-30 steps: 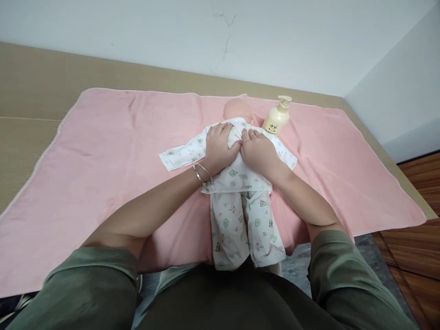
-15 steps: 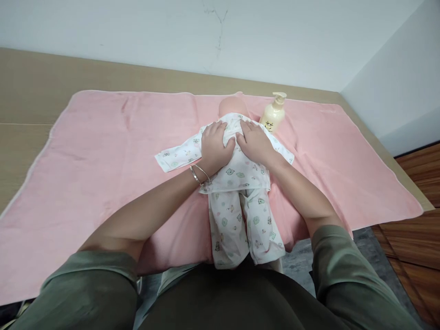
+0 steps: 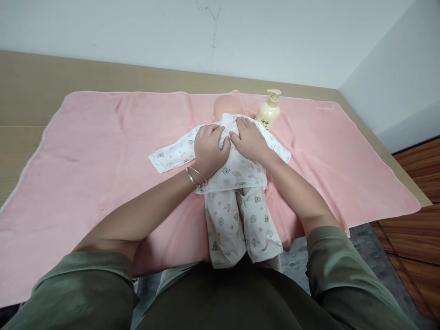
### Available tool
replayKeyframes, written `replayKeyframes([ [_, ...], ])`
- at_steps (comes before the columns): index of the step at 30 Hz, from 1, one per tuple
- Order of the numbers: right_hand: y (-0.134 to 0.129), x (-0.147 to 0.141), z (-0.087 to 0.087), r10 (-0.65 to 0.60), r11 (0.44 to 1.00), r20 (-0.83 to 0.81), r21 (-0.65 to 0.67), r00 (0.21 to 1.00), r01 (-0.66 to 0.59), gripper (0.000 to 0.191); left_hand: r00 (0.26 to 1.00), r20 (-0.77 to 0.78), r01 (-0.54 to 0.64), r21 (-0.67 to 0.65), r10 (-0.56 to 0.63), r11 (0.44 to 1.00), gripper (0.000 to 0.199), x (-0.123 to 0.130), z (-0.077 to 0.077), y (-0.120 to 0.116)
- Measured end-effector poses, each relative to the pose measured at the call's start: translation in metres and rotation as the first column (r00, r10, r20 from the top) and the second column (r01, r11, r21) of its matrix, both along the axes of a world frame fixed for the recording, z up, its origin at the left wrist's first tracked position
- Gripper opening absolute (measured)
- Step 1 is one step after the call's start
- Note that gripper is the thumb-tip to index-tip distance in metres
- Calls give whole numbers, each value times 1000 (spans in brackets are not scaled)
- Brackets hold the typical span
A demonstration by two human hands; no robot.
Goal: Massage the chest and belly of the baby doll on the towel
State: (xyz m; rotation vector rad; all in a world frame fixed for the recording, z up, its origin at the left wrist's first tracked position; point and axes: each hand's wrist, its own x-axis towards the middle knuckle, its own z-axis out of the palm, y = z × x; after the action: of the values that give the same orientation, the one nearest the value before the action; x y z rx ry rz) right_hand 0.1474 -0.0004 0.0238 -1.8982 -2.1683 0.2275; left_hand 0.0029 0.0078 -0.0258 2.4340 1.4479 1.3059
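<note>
A baby doll with a smooth bare head point(image 3: 227, 105) lies on the pink blanket, dressed in a white long-sleeved top point(image 3: 237, 175) and matching trousers point(image 3: 225, 224) printed with small green and pink figures. My left hand point(image 3: 210, 149) rests on the left side of the doll's chest area, fingers somewhat bent and thumb apart. Against the other side lies my right hand point(image 3: 250, 140), flat with its fingers stretched toward the neckline. Fabric between the two hands is creased. The doll's face does not show, and its hands are hidden in the sleeves.
A cream pump bottle point(image 3: 268, 112) stands on the blanket right of the doll's head. The pink blanket point(image 3: 103, 151) covers much of the wooden table point(image 3: 20, 82) and hangs over its front edge. Behind is a white wall; wood-grain panels point(image 3: 415, 229) stand at the right.
My left hand's fingers have bent more and drawn back slightly from the shoulder. Between the hands the top is more creased near the neckline. The whole view has shifted a little.
</note>
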Motion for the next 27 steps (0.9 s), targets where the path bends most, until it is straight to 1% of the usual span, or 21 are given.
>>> replayKeyframes([
  [2, 0, -2, -2, -22, 999, -7, 24, 1000, 22, 61, 1000, 12, -8, -24, 8, 1000, 34, 0, -1, 2],
  [7, -6, -8, -8, -48, 996, 8, 75, 999, 47, 58, 1000, 24, -1, -136, 5, 991, 45, 0, -2, 8],
  [9, -7, -10, -9, -60, 994, 12, 89, 998, 58, 57, 1000, 20, 8, -154, -5, 988, 46, 0, -1, 8],
  [13, -8, -11, -9, -72, 991, 5, 114, 997, 71, 56, 1000, 3, 19, -143, -18, 989, 46, -1, 1, 6],
  [20, -8, -10, -9, -74, 990, 11, 117, 997, 73, 56, 1000, -22, -11, -116, 9, 993, 45, 0, 2, 4],
  [27, -18, -14, 1, -71, 993, 60, 95, 996, 66, 52, 1000, -22, -4, -114, 2, 994, 44, -1, 2, 4],
])
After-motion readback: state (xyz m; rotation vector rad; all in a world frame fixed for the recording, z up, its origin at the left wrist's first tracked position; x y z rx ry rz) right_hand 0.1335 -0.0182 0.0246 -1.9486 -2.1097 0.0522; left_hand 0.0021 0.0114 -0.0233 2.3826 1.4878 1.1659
